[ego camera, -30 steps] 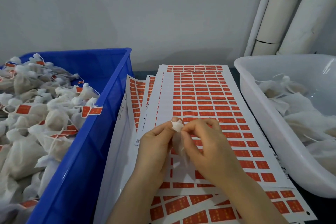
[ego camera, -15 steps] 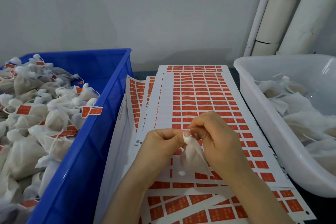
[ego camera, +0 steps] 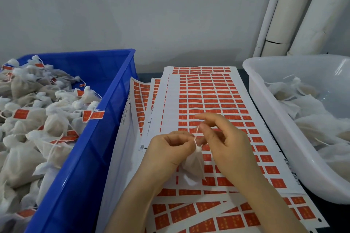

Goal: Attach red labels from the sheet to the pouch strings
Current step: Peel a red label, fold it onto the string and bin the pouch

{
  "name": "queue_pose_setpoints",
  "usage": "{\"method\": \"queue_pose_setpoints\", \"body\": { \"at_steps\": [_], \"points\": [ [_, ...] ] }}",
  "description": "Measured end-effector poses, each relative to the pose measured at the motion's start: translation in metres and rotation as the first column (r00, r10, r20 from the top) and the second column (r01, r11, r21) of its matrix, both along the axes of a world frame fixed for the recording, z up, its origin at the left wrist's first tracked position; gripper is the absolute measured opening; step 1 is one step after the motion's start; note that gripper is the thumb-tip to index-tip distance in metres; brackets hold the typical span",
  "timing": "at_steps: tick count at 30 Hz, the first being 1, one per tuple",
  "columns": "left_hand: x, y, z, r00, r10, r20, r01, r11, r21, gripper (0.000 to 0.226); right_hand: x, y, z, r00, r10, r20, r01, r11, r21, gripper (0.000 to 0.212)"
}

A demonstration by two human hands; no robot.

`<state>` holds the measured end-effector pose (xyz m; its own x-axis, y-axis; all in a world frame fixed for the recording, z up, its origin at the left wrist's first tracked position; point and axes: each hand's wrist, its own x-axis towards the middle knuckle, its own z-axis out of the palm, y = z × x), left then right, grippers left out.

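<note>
Dark table (ego camera: 339, 217), barely showing, just a strip at the back and a corner near right. Blue crate (ego camera: 81, 176) sits on it at the left, white tub (ego camera: 284, 131) at the right. Between them, a fanned stack of label sheets (ego camera: 208, 96) lies flat, running front to back, its left edge curling up against the crate, with the nearest sheets lying askew.

packing workshop, blue crate (ego camera: 106, 138) of labelled pouches (ego camera: 37, 119), label sheets (ego camera: 208, 96)
</note>
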<state>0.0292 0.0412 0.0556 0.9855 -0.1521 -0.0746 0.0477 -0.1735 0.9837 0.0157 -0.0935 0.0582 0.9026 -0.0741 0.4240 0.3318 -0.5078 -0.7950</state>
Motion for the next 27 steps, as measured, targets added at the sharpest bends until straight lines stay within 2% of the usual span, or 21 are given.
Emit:
{"method": "queue_pose_setpoints", "body": {
  "at_steps": [6, 11, 14, 18, 20, 24, 27],
  "points": [
    [-0.001, -0.007, -0.004, 0.994, 0.106, 0.034, -0.106, 0.994, 0.004, 0.026, 0.005, -0.003, -0.003, 0.986, 0.033, -0.163, -0.018, 0.996, 0.089, 0.014],
    [0.000, -0.015, -0.009, 0.984, 0.170, 0.050, -0.169, 0.985, -0.024, 0.023, 0.004, -0.003, -0.001, 0.976, 0.079, -0.205, -0.030, 0.973, 0.230, 0.021],
    [-0.001, -0.017, -0.012, 0.987, 0.140, 0.082, -0.138, 0.990, -0.039, 0.022, 0.004, -0.003, 0.001, 0.968, 0.095, -0.231, -0.032, 0.965, 0.260, 0.031],
    [0.000, -0.019, -0.014, 0.982, 0.076, 0.175, -0.066, 0.996, -0.061, 0.014, 0.003, -0.004, 0.002, 0.949, 0.146, -0.279, -0.085, 0.972, 0.220, 0.030],
    [0.000, -0.019, -0.014, 0.973, 0.051, 0.224, -0.033, 0.996, -0.084, 0.011, 0.004, -0.008, 0.000, 0.934, 0.193, -0.301, -0.112, 0.957, 0.266, 0.026],
    [0.000, -0.016, -0.014, 0.959, 0.024, 0.281, 0.023, 0.986, -0.163, 0.020, 0.006, -0.014, -0.001, 0.885, 0.294, -0.361, -0.153, 0.916, 0.372, 0.011],
    [0.001, -0.014, -0.014, 0.959, 0.028, 0.283, 0.030, 0.979, -0.199, 0.021, 0.006, -0.015, -0.002, 0.901, 0.272, -0.338, -0.138, 0.918, 0.370, 0.007]
  ]
}}
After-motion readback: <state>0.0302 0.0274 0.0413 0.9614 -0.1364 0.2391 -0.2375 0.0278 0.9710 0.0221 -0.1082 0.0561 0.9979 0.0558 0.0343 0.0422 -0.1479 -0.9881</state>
